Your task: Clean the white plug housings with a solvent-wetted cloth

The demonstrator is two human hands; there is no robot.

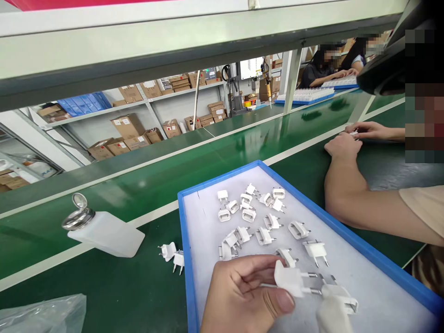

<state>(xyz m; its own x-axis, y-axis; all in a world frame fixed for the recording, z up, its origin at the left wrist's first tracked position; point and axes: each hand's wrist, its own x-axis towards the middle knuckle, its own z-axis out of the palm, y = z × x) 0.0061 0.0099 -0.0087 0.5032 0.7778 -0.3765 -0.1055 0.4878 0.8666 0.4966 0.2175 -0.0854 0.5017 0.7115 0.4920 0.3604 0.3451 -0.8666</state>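
Nearest the camera, at six o'clock, the left hand (239,296) pinches a white plug adapter (293,280) between thumb and fingers, its two metal pins pointing toward three o'clock. Just beside it, at five o'clock, the right hand (333,314) shows only as a white-gloved fingertip touching a second adapter (342,296); whether it grips that piece cannot be told. Both hover over the blue-rimmed tray (185,231) with its white pad, where loose adapters (248,215) lie scattered toward twelve o'clock. Two more adapters (173,256) rest on the green counter (138,277) at nine o'clock of the tray, near a white dispenser bottle (104,231) with a metal cap. At two o'clock a co-worker's forearm (347,194) rests on the counter.
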